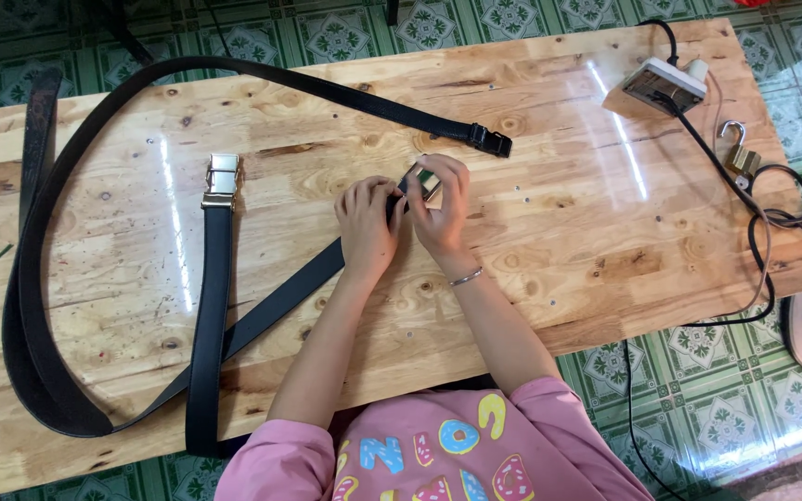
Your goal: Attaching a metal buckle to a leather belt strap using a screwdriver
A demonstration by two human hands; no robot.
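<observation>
1. Pink sleeves sit closest to the lens, both forearms stretching up onto the glossy, knotty wooden table (531, 269).
2. Left hand (367, 227) is curled around the end of a black belt strap (280, 301), fingers pinched on it just where it meets the buckle.
3. Right hand (443, 209) grips the small metal buckle (427, 182), thumb and fingertips clamped on its silvery frame; a thin bracelet rings that wrist.
4. Key relation: the strap's long axis runs down and to the left from the fingers, toward the near table edge, while the buckle sits at the upper right of the two hands. The right hand is nearer the buckle, the left nearer the strap, and the two hands are touching.
5. Second belt (211, 315) lies flat to the left, matte black with a shiny gold-and-silver clasp (221, 181), well apart from the hands.
6. Third long strap (39, 278) loops round the table's left side.
7. Far right: white power strip (666, 85), brass padlock (741, 156), black cable.
</observation>
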